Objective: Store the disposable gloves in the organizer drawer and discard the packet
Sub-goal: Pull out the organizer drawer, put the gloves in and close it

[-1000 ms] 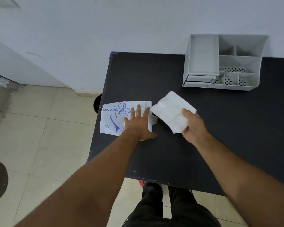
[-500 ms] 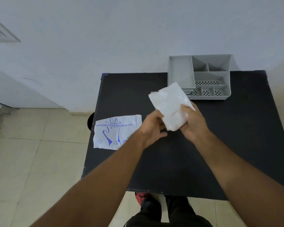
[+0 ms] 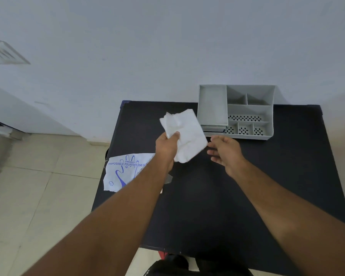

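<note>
A folded white stack of disposable gloves (image 3: 187, 134) hangs above the black table (image 3: 247, 186), pinched by my left hand (image 3: 166, 147) at its left edge. My right hand (image 3: 224, 150) is open just right of the stack, fingers spread, not touching it. The empty white packet (image 3: 124, 172) with blue glove print lies flat at the table's left edge, partly under my left forearm. The grey organizer (image 3: 236, 111) stands at the back of the table against the wall, its drawers (image 3: 213, 129) at its lower left front, partly hidden by the gloves.
The table's left edge drops to a tiled floor (image 3: 38, 196). A white wall (image 3: 167, 46) runs behind the table. A small grey scrap (image 3: 168, 179) lies by my left forearm. My legs (image 3: 177, 265) show below the table's near edge.
The glove stack passed from my right hand to my left hand. My right hand let go and opened beside it. The view shifted farther back from the table.
</note>
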`<state>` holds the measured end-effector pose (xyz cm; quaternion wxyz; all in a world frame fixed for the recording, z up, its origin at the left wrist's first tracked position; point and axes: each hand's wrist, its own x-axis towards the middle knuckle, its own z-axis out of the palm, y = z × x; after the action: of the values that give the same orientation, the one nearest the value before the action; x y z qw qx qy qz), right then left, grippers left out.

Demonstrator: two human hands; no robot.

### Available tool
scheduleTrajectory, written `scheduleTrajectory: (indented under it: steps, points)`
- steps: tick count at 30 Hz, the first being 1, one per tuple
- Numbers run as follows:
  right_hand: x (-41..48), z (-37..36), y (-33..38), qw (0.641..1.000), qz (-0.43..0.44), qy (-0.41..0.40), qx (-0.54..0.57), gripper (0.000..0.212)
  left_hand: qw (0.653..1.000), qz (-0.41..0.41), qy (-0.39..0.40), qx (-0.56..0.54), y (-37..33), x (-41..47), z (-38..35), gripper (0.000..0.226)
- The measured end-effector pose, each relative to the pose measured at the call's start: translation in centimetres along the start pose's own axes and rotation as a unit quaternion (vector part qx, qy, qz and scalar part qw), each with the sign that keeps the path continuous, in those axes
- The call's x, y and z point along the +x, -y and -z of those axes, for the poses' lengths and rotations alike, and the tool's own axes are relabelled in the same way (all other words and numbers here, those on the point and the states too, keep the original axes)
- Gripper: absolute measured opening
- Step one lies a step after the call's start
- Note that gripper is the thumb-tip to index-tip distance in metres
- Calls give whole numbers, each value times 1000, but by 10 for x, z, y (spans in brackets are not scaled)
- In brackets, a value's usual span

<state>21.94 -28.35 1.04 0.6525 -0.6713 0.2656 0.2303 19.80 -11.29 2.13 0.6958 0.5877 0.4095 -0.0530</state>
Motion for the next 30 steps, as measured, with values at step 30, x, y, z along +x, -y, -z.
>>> scheduleTrajectory:
  steps: [30]
  points:
    - [18,-14,-15,984,-135,-36,109,18,974,-55,-67,212,-17,39,-19,27]
